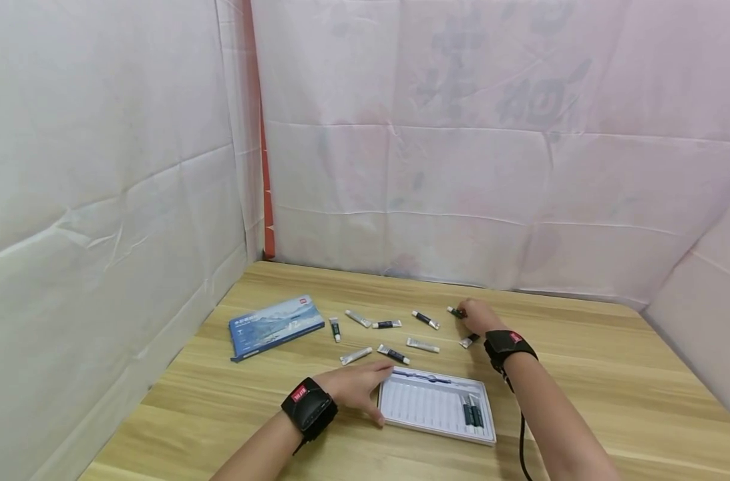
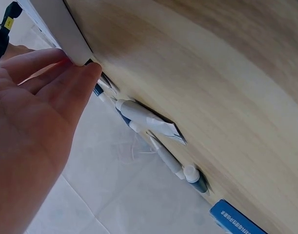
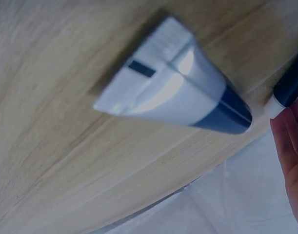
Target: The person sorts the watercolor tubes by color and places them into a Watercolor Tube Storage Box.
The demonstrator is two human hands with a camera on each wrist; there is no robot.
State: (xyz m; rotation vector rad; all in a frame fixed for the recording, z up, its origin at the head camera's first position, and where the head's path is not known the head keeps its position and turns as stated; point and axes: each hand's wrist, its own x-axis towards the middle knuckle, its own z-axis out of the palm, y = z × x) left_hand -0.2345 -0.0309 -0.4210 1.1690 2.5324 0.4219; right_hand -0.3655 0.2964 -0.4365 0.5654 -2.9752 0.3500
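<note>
A white plastic paint tray (image 1: 421, 406) lies at the table's front. My left hand (image 1: 354, 387) holds its left end, thumb by the near corner and fingers by the far one. In the left wrist view, fingertips meet the tray's side wall (image 2: 66, 29). Two dark green paint tubes (image 1: 473, 414) lie in the tray's right slots. Farther back, my right hand (image 1: 480, 316) pinches a dark green paint tube (image 1: 455, 311); its white cap end (image 3: 274, 107) shows in the right wrist view. Another silver-and-dark tube (image 3: 183, 87) lies under that wrist. The right thumb is hidden.
Several paint tubes, such as a dark one (image 1: 425, 319) and a silver one (image 1: 423, 345), lie scattered behind the tray. A blue paint box (image 1: 276, 327) rests at the left. A thin blue brush (image 1: 421, 377) lies along the tray's far side. White sheeting (image 1: 401, 167) stands behind the table.
</note>
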